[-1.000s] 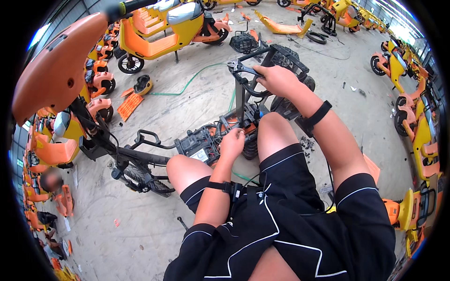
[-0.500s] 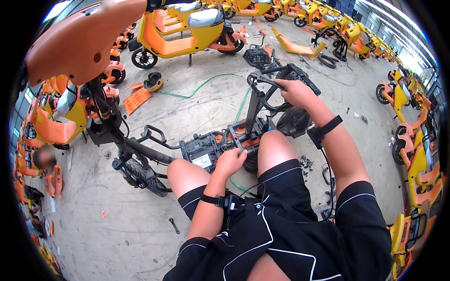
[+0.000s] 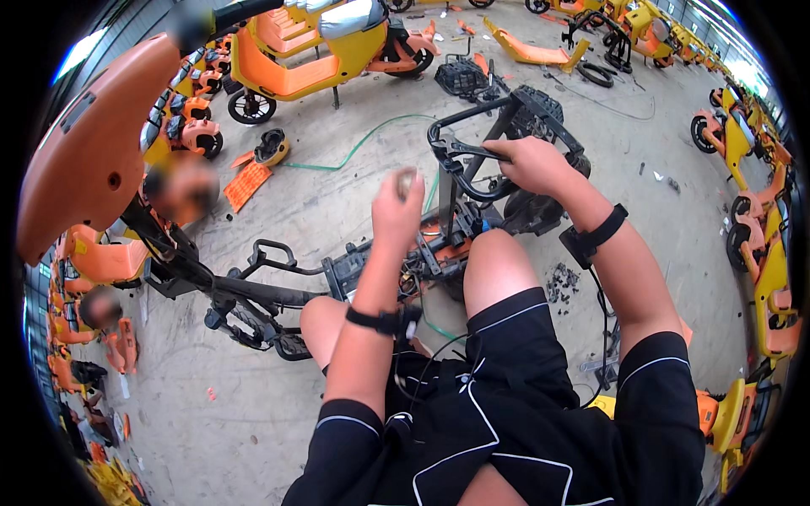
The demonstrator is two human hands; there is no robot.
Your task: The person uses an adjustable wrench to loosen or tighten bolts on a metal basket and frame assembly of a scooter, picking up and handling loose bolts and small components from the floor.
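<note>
My right hand (image 3: 527, 164) is closed on the handle of a wrench (image 3: 471, 149), whose head lies at the black tubular rear frame (image 3: 481, 193) of a stripped scooter. My left hand (image 3: 398, 202) is raised left of that frame, slightly blurred, its fingers curled round something small that I cannot make out. Below, between and beyond my knees, lies the open chassis with a black battery box and wiring (image 3: 346, 274). The stripped scooter's front fork and black down tube (image 3: 253, 291) run to the left, under a salmon front panel (image 3: 93, 143).
Rows of yellow and orange scooters (image 3: 295, 63) line both sides and the back. On the concrete floor lie a loose yellow panel (image 3: 531, 46), an orange plate (image 3: 247, 184), a helmet-like yellow-black item (image 3: 272, 148), a tyre (image 3: 596, 73), green strap and small black debris (image 3: 561, 282).
My left hand has lifted from the chassis up and to the left, now beside the rear frame. My right hand stays on the wrench. The camera view has shifted slightly.
</note>
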